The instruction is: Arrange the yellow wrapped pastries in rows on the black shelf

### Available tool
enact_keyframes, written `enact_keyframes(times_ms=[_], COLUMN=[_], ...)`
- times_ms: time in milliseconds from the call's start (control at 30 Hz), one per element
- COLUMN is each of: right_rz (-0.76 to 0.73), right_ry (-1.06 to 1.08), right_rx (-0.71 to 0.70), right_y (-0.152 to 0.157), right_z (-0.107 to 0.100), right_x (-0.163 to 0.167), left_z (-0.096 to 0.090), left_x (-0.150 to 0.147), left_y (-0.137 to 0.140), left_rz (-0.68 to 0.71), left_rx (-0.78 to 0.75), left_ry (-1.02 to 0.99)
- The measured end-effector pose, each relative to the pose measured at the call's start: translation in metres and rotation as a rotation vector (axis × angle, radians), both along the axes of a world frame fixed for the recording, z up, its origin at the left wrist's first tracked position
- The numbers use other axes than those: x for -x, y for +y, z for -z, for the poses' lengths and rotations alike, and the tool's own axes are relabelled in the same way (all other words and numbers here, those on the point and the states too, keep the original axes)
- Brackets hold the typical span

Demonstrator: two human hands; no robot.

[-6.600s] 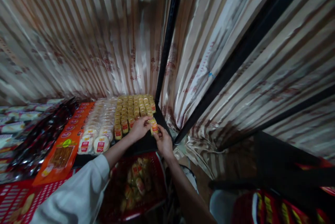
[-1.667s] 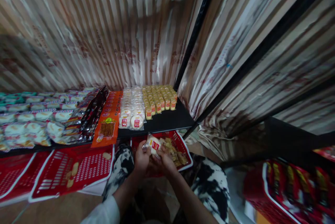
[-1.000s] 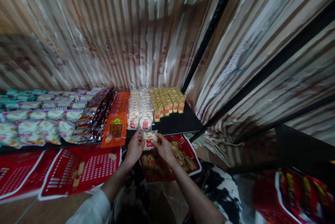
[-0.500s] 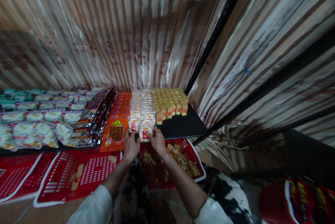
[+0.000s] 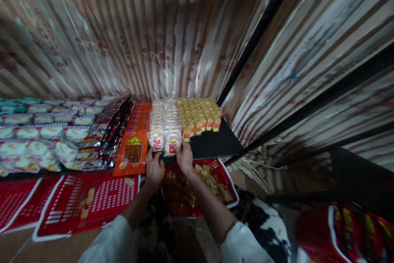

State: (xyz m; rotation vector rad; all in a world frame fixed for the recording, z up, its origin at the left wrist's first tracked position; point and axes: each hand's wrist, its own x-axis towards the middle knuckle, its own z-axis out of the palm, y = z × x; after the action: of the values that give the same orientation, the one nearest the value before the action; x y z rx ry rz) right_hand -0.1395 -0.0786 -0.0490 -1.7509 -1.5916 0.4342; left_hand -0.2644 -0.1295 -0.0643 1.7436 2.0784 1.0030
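Note:
Two rows of round white crackers in clear wrappers stand front to back on the black shelf. My left hand (image 5: 154, 168) is at the shelf's front edge, below the front packet of the left row (image 5: 157, 140). Its fingertips reach that packet's lower left side, with thumb and fingers apart. My right hand (image 5: 185, 158) grips the lower right edge of the front cracker packet in the right row (image 5: 172, 142), thumb on its face. Small yellow wrapped snacks (image 5: 200, 120) stand in rows just right of it. An orange snack bag (image 5: 133, 144) lies left of the crackers.
Bare black shelf (image 5: 212, 144) shows in front of the yellow snacks. Dark shiny bags (image 5: 115, 123) and white wrapped breads (image 5: 46, 131) fill the left. Below are red baskets (image 5: 117, 197), one with wrapped snacks (image 5: 212, 183). Black posts (image 5: 261, 35) frame the right.
The front cracker packet of the right row has moved back into line with its row, my right hand still at its edge. My left hand has dropped slightly. The camera view has shifted a little.

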Motion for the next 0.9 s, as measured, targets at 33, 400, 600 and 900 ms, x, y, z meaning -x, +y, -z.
enact_keyframes(times_ms=[33, 400, 600, 900], right_rz=[0.004, -0.01, -0.067, -0.095], right_ry=[0.009, 0.206, 0.28, 0.04], right_rx=[-0.002, -0.128, -0.153, -0.218], right_y=[0.001, 0.003, -0.006, -0.014], right_z=[0.002, 0.02, 0.02, 0.018], right_x=[0.0, -0.007, -0.008, -0.006], left_z=[0.003, 0.016, 0.016, 0.02], left_x=[0.0, -0.003, -0.006, 0.001], left_y=[0.0, 0.009, 0.006, 0.008], left_rz=[0.0, -0.002, -0.066, -0.051], left_rx=[-0.028, -0.185, -0.221, -0.238], left_ry=[-0.005, -0.097, -0.137, -0.114])
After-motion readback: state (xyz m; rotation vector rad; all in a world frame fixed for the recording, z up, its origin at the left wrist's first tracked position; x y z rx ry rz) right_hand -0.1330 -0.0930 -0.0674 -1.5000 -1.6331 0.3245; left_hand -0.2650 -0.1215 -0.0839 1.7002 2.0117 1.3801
